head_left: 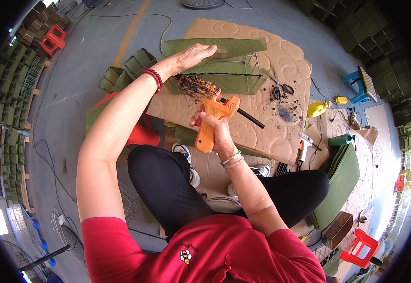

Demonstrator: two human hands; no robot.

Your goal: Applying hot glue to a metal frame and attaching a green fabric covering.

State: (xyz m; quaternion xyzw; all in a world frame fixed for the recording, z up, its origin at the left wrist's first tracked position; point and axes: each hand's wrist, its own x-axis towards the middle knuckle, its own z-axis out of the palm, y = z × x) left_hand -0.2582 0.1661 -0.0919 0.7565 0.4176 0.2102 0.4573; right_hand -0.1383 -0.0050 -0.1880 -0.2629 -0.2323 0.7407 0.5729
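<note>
In my right hand (216, 129) is an orange glue gun (206, 134), with my fingers closed round its handle. Its front end is wrapped in charred, blackened material and points to the upper left; a black glue stick (251, 119) sticks out of its back. My left hand (193, 55) is on a green felt sheet (243, 45), thumb along its face, the other fingers mostly hidden. Under that sheet stands a wire frame (253, 63) with green felt panels (229, 84). The gun's tip is close to the near side of the frame.
A cardboard-covered work surface (281, 137) bears black-handled scissors (283, 88) and dark scraps. To the right lie a white glue gun (304, 146), a yellow bottle (317, 109) and stacked green sheets (340, 181). Green boxes (140, 61) and a red stool (144, 132) stand left.
</note>
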